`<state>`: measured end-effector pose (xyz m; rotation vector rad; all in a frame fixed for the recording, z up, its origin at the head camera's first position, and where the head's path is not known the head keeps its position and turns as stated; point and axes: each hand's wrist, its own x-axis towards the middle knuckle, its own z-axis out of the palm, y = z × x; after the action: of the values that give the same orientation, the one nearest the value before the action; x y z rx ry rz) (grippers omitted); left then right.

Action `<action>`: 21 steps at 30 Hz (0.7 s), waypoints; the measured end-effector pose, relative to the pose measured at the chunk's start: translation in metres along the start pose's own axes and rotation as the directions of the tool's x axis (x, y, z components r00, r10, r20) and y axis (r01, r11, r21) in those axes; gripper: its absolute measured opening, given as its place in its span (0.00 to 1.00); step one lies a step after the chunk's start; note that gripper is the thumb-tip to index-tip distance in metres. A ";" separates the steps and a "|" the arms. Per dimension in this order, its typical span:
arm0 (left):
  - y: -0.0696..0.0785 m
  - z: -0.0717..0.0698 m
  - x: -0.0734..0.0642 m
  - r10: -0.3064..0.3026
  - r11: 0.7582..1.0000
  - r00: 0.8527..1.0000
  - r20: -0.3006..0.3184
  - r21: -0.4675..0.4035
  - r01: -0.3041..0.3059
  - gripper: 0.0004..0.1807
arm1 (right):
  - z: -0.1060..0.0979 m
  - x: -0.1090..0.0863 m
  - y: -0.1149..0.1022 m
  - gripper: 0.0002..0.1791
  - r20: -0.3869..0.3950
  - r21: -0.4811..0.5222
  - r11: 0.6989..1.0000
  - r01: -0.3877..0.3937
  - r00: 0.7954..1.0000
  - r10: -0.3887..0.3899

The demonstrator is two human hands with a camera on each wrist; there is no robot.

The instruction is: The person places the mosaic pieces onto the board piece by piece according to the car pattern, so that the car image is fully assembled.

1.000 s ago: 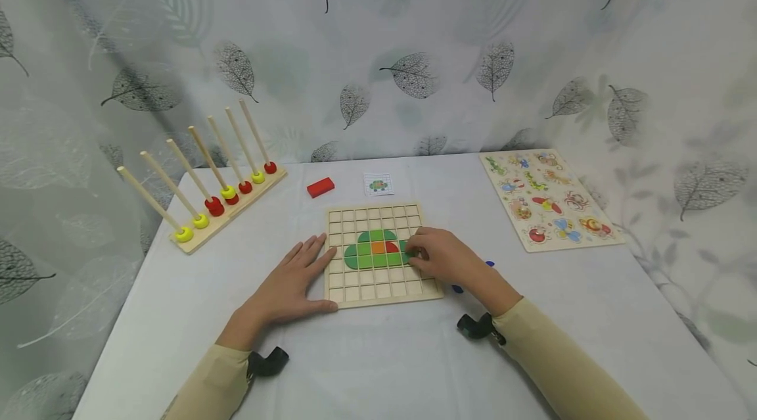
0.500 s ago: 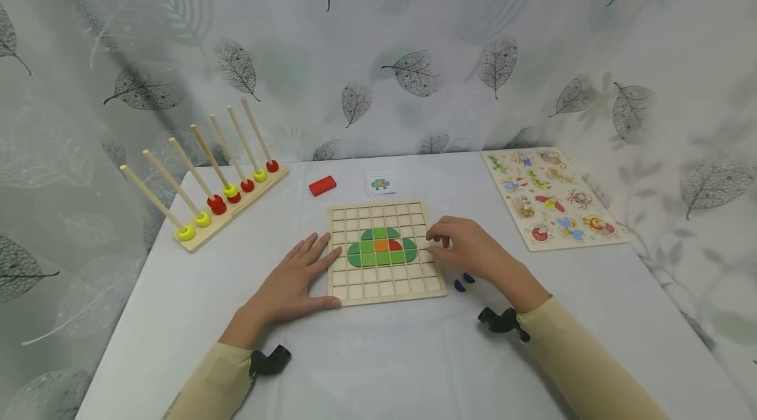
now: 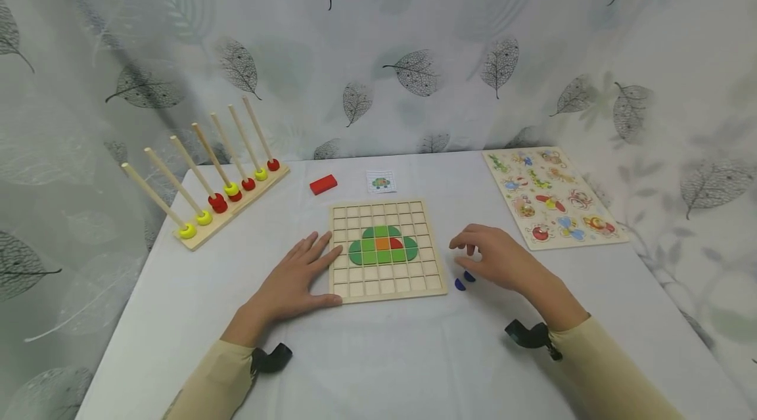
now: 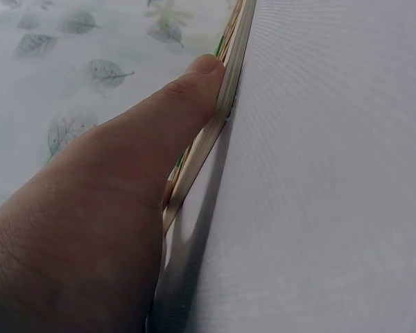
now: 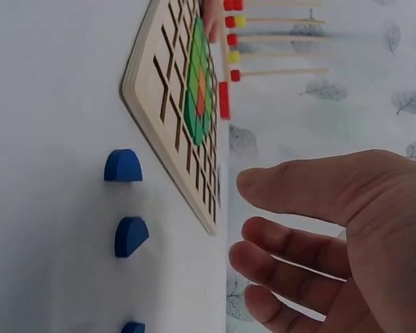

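A wooden grid board (image 3: 414, 285) lies mid-table, with green, orange and red tiles (image 3: 382, 244) set in its cells as a turtle-like shape. My left hand (image 3: 292, 282) rests at its left side with fingers spread; in the left wrist view, the thumb (image 4: 187, 87) touches the board's edge. To the right of the board, my right hand (image 3: 499, 259) hovers above the cloth, fingers loosely bent and holding nothing. Beneath it lie small blue quarter-round tiles (image 3: 460, 284). Three blue tiles (image 5: 123, 166) show in the right wrist view, the lowest one cut off by the frame.
A wooden peg stand (image 3: 236, 210) with red and yellow beads stands at the back left. Behind the board lie a red block (image 3: 323, 185) and a small pattern card (image 3: 381, 181). An insect picture puzzle board (image 3: 552, 200) lies at the right. A leaf-print curtain (image 3: 414, 25) hangs behind.
My right hand has drawn away from the board to the right, leaving a green tile at the pattern's right end. The blue tiles have come into fuller view. My left hand stays in place.
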<state>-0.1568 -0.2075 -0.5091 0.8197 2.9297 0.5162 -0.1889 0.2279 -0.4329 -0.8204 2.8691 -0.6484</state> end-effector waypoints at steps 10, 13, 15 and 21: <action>-0.001 -0.001 0.000 0.012 1.000 1.000 0.002 -0.004 -0.012 0.58 | 0.001 -0.023 0.008 0.12 0.053 0.057 0.998 0.008 0.999 -0.011; -0.001 -0.001 0.000 0.013 1.000 1.000 0.002 -0.001 -0.013 0.58 | 0.004 -0.026 0.010 0.16 0.083 0.096 0.995 0.005 0.996 -0.013; -0.002 -0.001 0.000 0.014 1.000 1.000 0.002 0.001 -0.014 0.58 | 0.006 -0.027 0.010 0.18 0.111 0.104 0.995 -0.014 0.994 0.002; 0.000 -0.001 0.000 0.013 1.000 1.000 0.002 -0.003 -0.013 0.58 | 0.012 -0.028 0.009 0.18 0.154 0.070 0.996 -0.046 0.988 0.035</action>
<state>-0.1568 -0.2085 -0.5080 0.8390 2.9226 0.5202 -0.1674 0.2446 -0.4480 -0.7643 2.7008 -0.6522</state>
